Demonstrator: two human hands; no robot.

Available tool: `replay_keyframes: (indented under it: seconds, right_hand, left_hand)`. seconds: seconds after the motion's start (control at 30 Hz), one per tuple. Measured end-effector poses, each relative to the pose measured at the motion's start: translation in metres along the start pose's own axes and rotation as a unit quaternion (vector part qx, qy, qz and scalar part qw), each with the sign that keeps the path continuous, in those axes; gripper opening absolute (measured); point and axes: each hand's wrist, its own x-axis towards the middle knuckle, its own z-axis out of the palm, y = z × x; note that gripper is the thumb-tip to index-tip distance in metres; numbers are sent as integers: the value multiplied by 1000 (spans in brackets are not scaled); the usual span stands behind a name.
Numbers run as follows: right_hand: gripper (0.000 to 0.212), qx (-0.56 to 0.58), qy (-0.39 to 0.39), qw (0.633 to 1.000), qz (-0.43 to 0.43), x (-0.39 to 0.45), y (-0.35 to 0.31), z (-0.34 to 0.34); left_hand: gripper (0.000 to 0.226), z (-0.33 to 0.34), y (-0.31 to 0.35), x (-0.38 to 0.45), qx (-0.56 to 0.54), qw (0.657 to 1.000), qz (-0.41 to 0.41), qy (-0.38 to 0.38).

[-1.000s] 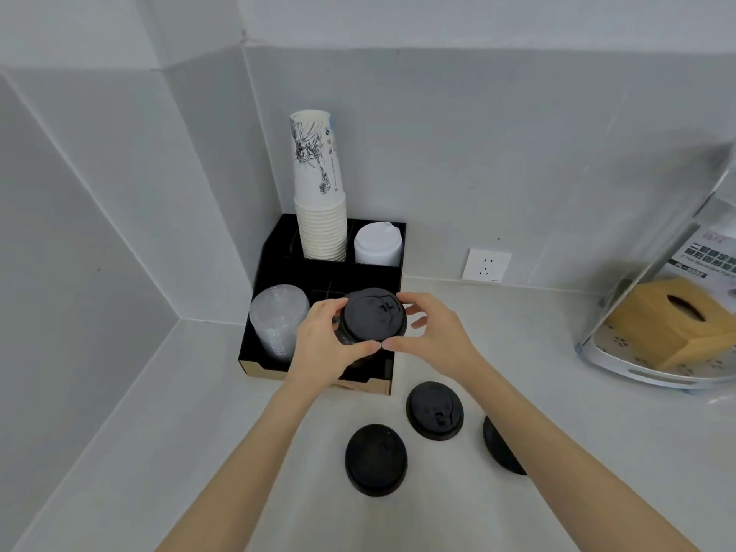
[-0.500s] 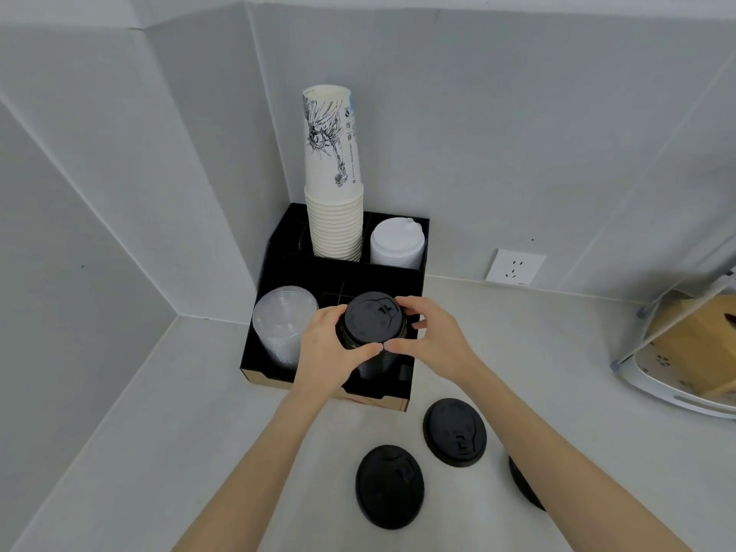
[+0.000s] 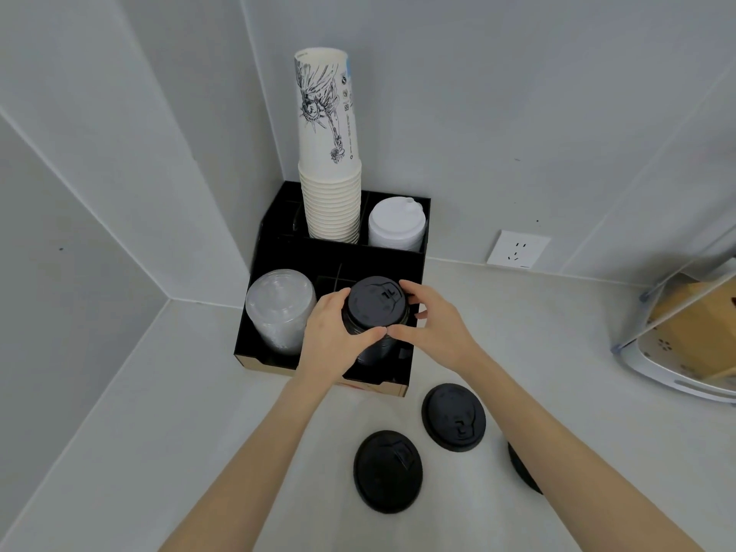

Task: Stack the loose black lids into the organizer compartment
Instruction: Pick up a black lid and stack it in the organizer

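A black organizer (image 3: 275,249) stands in the counter's corner. In its front right compartment rises a stack of black lids (image 3: 376,304). My left hand (image 3: 332,336) wraps the stack's left side and my right hand (image 3: 434,324) its right side, thumbs meeting at the front; both hold the top of the stack. Three loose black lids lie on the counter in front: one at the centre (image 3: 387,470), one to its right (image 3: 454,422), and one (image 3: 521,470) mostly hidden by my right forearm.
The organizer also holds a tall stack of white paper cups (image 3: 330,193), white lids (image 3: 395,227) and clear lids (image 3: 278,308). A wall socket (image 3: 517,249) sits behind. At the right edge a clear-covered tray (image 3: 677,376) holds a wooden tissue box (image 3: 697,324).
The camera has come closer and tilted, shifting the scene right and down. Both hands stay on the black lid stack, which has sunk slightly into the compartment.
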Motion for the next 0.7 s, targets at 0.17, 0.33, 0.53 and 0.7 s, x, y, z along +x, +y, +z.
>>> replay_keyframes:
  seconds: [0.17,0.33,0.53,0.7]
  right_hand:
    - [63,-63,2,998,-24,-5,-1,6]
    - [66,-119,5,993,-22,-2,2,5]
    - [73,-81,4,997,-15,-10,2,2]
    - [64,-56,19,998,-11,-33,1,-2]
  left_hand:
    - [73,1,-6,-1,18,1000,5,-9]
    - [76,2,-8,-4,4,1000,-4,-25]
    - [81,-3,-4,-8,-12,999,-7,-32]
    - [86,-8,-3,-23,7,999,-7,-31]
